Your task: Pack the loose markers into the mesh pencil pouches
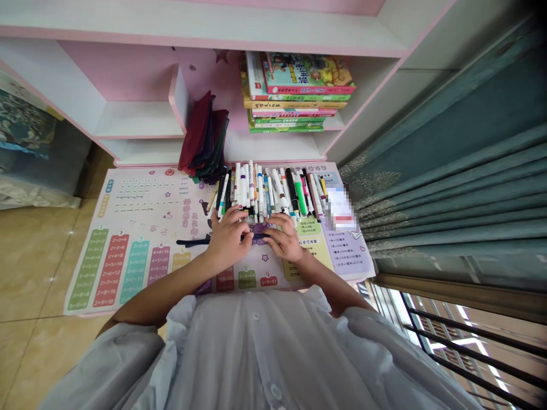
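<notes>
Markers (273,191), white-barrelled with coloured caps, lay packed side by side at centre frame on the printed multiplication-table mat (128,250), probably so none rolled. Just below them, your left hand (226,238) and right hand (285,239), palms down, fingertips meeting, pinched a thin dark pen (257,235) crosswise.

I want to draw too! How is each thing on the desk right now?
Row of coloured marker pens: capped, side by side.
Stack of colourful books: closed, lying flat.
Printed times-table mat: spread flat.
Teal curtain: hanging in folds.
Left hand: fingers on thin dark pen.
Right hand: fingers on the same pen.
</notes>
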`<state>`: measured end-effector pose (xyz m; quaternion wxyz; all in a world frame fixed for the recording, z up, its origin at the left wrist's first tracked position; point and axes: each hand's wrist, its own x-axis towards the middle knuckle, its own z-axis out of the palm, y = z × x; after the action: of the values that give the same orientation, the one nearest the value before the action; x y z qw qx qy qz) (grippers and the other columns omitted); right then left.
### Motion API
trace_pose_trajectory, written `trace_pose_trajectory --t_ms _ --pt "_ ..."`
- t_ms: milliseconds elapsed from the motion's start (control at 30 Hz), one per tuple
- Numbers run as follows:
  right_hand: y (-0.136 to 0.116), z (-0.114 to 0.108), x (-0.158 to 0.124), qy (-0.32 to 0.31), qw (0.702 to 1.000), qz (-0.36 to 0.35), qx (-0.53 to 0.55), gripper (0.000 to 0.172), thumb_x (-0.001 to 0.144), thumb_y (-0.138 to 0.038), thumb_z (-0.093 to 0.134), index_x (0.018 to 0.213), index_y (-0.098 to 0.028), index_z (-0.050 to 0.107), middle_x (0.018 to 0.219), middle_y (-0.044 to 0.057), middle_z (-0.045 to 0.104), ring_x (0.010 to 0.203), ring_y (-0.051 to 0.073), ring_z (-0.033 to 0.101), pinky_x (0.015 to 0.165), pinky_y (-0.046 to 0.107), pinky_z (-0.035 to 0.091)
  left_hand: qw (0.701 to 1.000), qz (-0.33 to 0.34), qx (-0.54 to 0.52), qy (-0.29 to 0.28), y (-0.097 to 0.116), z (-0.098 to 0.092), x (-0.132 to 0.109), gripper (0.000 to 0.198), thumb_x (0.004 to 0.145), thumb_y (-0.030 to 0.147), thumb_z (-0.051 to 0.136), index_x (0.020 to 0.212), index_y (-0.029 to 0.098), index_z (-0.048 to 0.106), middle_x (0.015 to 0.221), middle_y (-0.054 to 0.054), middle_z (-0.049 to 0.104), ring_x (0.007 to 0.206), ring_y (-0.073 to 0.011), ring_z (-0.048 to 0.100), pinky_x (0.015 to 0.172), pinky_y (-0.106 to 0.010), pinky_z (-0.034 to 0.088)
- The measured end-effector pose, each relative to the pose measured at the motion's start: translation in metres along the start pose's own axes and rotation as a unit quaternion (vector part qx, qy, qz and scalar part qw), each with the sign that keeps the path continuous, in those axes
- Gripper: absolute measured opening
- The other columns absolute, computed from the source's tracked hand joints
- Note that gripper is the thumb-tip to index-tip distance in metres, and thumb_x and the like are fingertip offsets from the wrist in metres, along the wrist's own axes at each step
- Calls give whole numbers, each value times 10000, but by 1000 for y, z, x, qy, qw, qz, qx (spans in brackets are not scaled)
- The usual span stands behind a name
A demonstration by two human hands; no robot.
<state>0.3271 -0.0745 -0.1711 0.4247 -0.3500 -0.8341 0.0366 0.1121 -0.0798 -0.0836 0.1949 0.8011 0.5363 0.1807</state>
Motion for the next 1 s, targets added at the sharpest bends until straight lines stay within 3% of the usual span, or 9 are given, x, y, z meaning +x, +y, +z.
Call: trace_pose_trajectory --t_ms 433,1000 --pt "-2 -2 5 33 999 -14 13 143 934 -333 602 992 -229 683 1141 109 659 1188 303 563 957 530 521 1000 -14 1 9 -6 -7 -4 205 847 233 576 645 204 602 1257 -62 682 1375 -339 479 1154 -724 171" --pt "1 -1 2 14 999 0 -29 194 944 -370 568 910 -226 693 1099 109 662 1152 306 583 917 533 549 999 -29 14 15 -14 -12 -10 197 850 232 574 656 197 590 1271 -64 676 1393 -354 460 1125 -752 185"
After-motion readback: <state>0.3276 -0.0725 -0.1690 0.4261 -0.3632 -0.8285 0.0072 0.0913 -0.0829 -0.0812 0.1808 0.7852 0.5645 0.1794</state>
